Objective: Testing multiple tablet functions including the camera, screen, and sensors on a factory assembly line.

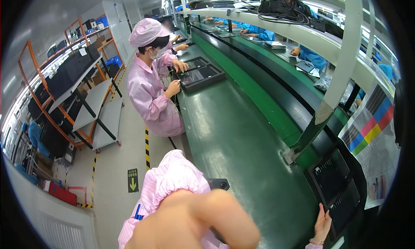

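Note:
My left hand [194, 218] looms large and blurred at the lower edge, raised close to the camera, with a pink striped sleeve [177, 175] behind it. Its fingers are out of sight, so what it holds, if anything, is hidden. At the lower right my right hand [323, 225] grips the near rim of a black tray [312, 180], fingers pointing up along the edge. Dark flat panels [330, 180] lie in that tray. Beside my left sleeve a small black device with a round lens [219, 184] stands at the bench edge.
A green-topped bench [242, 132] runs away from me. A co-worker in pink [153, 89] handles a black tray [203, 78] farther up. A white post [335, 89] rises from the bench; a coloured chart sheet [371, 123] hangs right. Orange-framed shelves [39, 71] stand left.

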Demonstrator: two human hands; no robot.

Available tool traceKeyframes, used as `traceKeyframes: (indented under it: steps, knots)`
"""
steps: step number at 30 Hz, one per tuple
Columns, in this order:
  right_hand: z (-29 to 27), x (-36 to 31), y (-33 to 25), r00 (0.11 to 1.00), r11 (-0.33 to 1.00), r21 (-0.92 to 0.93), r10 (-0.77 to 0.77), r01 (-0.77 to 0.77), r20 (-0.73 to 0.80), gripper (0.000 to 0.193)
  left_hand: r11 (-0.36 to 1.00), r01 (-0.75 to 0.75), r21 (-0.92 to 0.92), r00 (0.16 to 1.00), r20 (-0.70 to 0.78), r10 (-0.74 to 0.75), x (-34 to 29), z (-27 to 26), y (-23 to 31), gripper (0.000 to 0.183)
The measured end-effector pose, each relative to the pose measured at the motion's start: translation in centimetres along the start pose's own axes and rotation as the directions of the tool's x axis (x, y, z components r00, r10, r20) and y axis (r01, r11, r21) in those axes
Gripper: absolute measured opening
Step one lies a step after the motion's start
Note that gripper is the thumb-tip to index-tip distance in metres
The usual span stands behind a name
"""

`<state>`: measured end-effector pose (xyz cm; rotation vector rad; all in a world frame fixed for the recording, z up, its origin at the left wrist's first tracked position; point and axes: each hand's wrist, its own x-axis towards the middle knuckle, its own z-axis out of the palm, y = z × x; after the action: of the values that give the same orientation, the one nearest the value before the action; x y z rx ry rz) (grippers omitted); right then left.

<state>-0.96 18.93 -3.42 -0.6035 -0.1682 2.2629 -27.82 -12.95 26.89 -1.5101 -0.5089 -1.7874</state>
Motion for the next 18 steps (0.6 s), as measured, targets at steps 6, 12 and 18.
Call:
traceKeyframes:
  steps: [6,12,18]
  knots:
    - [0.3,-1.7,0.7,0.991,0.963,-0.264,0.077,-0.047,0.106,0.042,0.994,0.029,0.102,0.989,0.143,-0.044,-1.8,-1.6,0.1,0.014]
    - [-0.2,-1.9,0.6,0.998,0.936,-0.351,0.028,-0.005,0.061,0.031,0.833,0.511,0.213,0.807,0.216,-0.550,-12.7,-1.5,-9.1,0.016]
    - [-0.4,-2.6,0.4,0.998,0.918,-0.392,-0.051,0.060,0.034,0.022,0.139,0.966,-0.220,0.105,-0.161,-0.981,-30.1,-2.0,-17.8,0.023]
